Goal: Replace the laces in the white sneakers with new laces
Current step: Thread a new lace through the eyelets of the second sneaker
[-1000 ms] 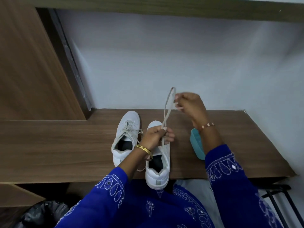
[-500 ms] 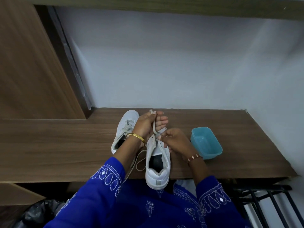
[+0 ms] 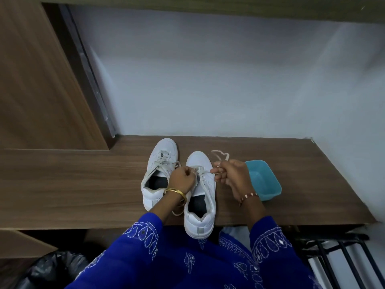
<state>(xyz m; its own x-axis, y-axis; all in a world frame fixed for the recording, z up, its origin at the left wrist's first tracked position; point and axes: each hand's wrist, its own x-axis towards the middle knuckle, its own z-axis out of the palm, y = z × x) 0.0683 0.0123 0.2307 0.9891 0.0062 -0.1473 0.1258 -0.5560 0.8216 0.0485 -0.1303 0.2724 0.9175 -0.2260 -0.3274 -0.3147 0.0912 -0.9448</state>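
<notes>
On the brown wooden table (image 3: 83, 184), the left hand (image 3: 182, 179) pinches the limp off-white lace (image 3: 206, 173) at the eyelets of the right white leather sneaker (image 3: 201, 197); the right hand (image 3: 231, 174) grips its looped slack. Soft, light cord, probably best held near the eyelet

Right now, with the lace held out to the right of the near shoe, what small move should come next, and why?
Probably draw the lace further right with the right hand until its slack loop runs out. The left hand holds the right shoe at its eyelets, a strand runs from there to the right hand, and the shoe's lower eyelets look already unlaced.
</notes>
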